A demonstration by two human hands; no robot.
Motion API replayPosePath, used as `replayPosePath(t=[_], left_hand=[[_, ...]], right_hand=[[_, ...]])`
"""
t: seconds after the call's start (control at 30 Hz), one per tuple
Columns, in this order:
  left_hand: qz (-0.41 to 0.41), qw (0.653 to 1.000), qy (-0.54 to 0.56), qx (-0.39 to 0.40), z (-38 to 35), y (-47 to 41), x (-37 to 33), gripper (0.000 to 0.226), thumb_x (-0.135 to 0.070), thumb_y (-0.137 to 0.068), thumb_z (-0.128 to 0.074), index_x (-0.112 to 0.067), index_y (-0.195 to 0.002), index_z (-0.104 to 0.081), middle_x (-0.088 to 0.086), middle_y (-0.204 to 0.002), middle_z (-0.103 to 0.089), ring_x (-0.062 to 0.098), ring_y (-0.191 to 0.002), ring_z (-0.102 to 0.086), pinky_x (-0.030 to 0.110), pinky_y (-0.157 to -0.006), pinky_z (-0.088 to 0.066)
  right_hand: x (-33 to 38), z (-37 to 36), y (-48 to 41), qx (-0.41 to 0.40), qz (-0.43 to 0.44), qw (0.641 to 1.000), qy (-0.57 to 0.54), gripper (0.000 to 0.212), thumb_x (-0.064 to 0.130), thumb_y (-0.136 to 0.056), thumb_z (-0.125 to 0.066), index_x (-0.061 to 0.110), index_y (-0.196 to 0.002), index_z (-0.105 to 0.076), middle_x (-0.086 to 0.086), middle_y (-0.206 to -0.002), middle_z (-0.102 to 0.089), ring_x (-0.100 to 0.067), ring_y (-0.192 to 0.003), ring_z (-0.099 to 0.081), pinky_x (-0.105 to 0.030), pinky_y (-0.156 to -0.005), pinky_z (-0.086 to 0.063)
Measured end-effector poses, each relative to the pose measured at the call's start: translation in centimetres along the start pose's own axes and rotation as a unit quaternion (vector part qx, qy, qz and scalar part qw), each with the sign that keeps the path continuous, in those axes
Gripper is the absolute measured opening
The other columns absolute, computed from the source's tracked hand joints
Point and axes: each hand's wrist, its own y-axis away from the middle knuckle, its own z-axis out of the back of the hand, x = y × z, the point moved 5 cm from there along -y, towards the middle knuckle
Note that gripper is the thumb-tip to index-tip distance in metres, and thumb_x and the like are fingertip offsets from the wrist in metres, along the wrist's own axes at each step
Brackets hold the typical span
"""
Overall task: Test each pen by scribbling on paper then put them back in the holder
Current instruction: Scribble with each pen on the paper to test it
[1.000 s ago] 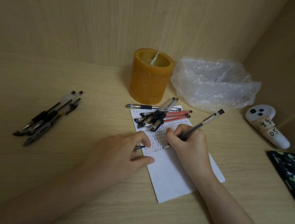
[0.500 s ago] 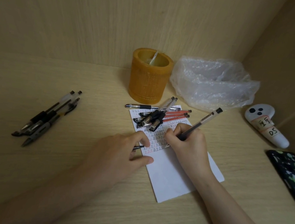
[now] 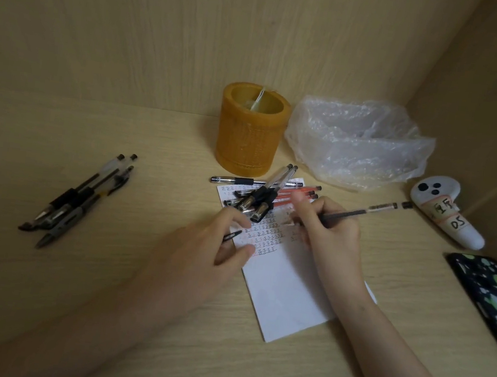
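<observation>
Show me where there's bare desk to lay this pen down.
Bare desk lies between the left pen bundle and the paper, also near the front edge. Crowded: the pen pile below the holder, and the bag.

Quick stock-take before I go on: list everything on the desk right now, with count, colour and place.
pen holder: one, amber, back centre.
plastic bag: one, clear, right of holder.
paper: one white sheet, centre, top part scribbled.
pen pile: several, black, clear and red, on paper's top edge.
side pens: about four, black, far left.
controller: one, white, right.
phone: one, dark patterned case, right edge.
left hand: pinches a black cap.
right hand: holds a black pen.
</observation>
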Motion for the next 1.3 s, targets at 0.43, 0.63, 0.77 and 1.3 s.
replayPosePath(t=[0.43,0.63,0.77,1.3], left_hand=[[-0.034,0.987,0.154,0.007,-0.5,-0.4,-0.6,0.062,-0.015,-0.088,-0.058,-0.041,-0.135,-0.027,-0.014,-0.093,-0.062,-0.001,-0.089,-0.059,0.01,-0.079,-0.04],[-0.043,0.989,0.142,-0.003,-0.2,-0.5,-0.7,0.068,-0.018,-0.086,-0.062,-0.054,-0.127,-0.021,-0.015,-0.091,-0.062,-0.003,-0.089,-0.058,0.007,-0.076,-0.04],[-0.054,0.99,0.133,-0.001,-0.3,-0.6,-0.8,0.066,-0.016,-0.086,-0.063,-0.053,-0.123,-0.023,-0.018,-0.088,-0.061,-0.007,-0.08,-0.056,0.004,-0.07,-0.036],[-0.03,0.99,0.133,-0.038,1.0,-0.5,-0.2,0.016,-0.026,-0.085,-0.062,-0.024,-0.069,-0.062,-0.01,-0.054,-0.059,0.004,-0.041,-0.048,0.012,-0.047,-0.037]], right_hand=[[1.0,-1.0,0.3,0.104,-0.063,0.974,-0.19,0.036,0.015,-0.084,-0.061,0.023,-0.051,-0.052,0.003,-0.044,-0.043,-0.012,-0.039,-0.032,-0.025,-0.043,-0.019],[0.6,-1.2,0.4,0.132,-0.049,0.975,-0.173,0.033,0.012,-0.085,-0.061,0.013,-0.059,-0.041,-0.004,-0.047,-0.037,-0.014,-0.043,-0.03,-0.022,-0.042,-0.021],[0.6,-1.7,0.8,0.148,-0.049,0.976,-0.15,0.033,0.005,-0.088,-0.059,0.012,-0.06,-0.044,-0.003,-0.047,-0.038,-0.009,-0.041,-0.033,-0.016,-0.04,-0.027],[0.9,-2.9,1.3,0.228,-0.036,0.96,-0.159,0.023,0.018,-0.084,-0.057,-0.002,-0.089,-0.068,-0.005,-0.059,-0.057,-0.009,-0.047,-0.047,-0.017,-0.044,-0.036]])
